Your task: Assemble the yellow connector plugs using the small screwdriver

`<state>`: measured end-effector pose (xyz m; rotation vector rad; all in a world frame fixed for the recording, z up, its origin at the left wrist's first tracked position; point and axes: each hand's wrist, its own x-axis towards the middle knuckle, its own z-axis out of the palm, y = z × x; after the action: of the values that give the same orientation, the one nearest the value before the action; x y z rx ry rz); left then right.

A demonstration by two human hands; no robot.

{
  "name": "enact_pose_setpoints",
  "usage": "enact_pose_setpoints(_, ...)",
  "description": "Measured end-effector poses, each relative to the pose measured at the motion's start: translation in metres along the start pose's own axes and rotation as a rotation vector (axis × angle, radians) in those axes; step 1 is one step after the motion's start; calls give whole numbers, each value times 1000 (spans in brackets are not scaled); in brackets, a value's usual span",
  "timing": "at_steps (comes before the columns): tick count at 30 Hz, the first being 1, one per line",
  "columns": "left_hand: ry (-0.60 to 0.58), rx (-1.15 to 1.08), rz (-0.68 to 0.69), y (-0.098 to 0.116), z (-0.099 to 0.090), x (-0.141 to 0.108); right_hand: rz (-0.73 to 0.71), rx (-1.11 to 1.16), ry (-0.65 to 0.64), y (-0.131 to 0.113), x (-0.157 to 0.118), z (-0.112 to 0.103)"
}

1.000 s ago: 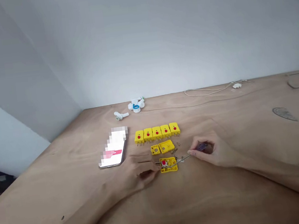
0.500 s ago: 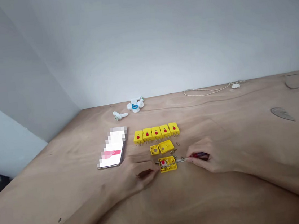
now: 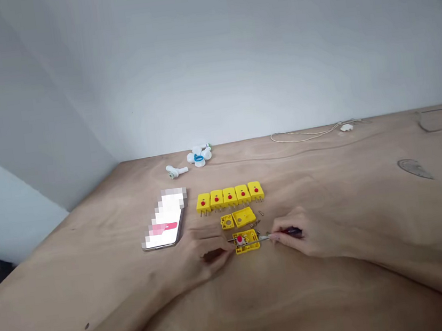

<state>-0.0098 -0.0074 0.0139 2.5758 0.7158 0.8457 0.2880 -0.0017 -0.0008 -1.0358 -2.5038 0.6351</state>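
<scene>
No legible text, label, brand, number or sign is showing. The smartphone is displaying a pixelated screen; the yellow plugs to its right are presenting no marking that can be read.

The left hand grips the pin end of an open yellow plug housing, which contains a red button. The right hand holds a screwdriver — its shaft extends left across the housing. Directly beyond lie two yellow cover pieces and small metal parts. Farther back, five yellow plugs form a row — each with a red button. A lit smartphone lies left of the row.
</scene>
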Motion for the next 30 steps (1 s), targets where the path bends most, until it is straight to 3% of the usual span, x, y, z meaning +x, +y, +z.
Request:
enact_pose_setpoints(15,-56,26,-93,-3,0,-2,26,-93,-36,-8,-2,1)
enact_pose_setpoints(30,-51,74,11,2,-4,1,43,-32,232,0,5,-1)
